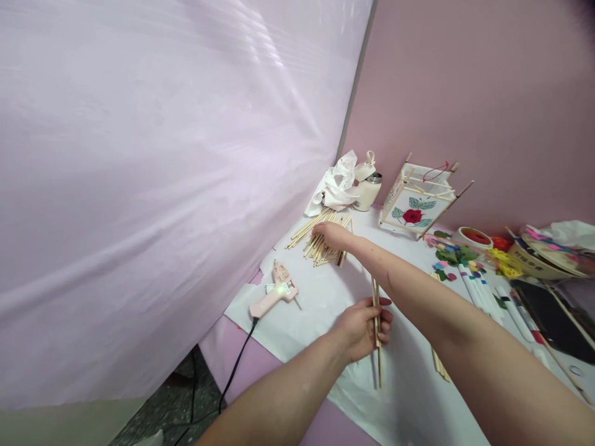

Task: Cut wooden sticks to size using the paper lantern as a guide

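Observation:
My left hand (356, 331) is closed around a couple of thin wooden sticks (377, 337), held lengthwise just above the white paper. Crossing in front of it, my right arm reaches over to a loose pile of similar wooden sticks (320, 251) at the back of the table. There my right hand (332, 236) rests on or just over the pile, back of the hand up. Its fingers are mostly hidden, so I cannot make out whether they grip a stick. A pale pink glue gun (275, 291) with a small light on lies left of my hands.
Behind the pile are crumpled white tissue (341, 186) and a white jar (368, 193). A stick-framed lantern (416, 201) with a red flower stands near the wall. Markers (474, 291), tape (474, 238), a basket (534, 257) and more sticks (439, 364) lie rightward. A black cord (237, 362) runs off the table edge.

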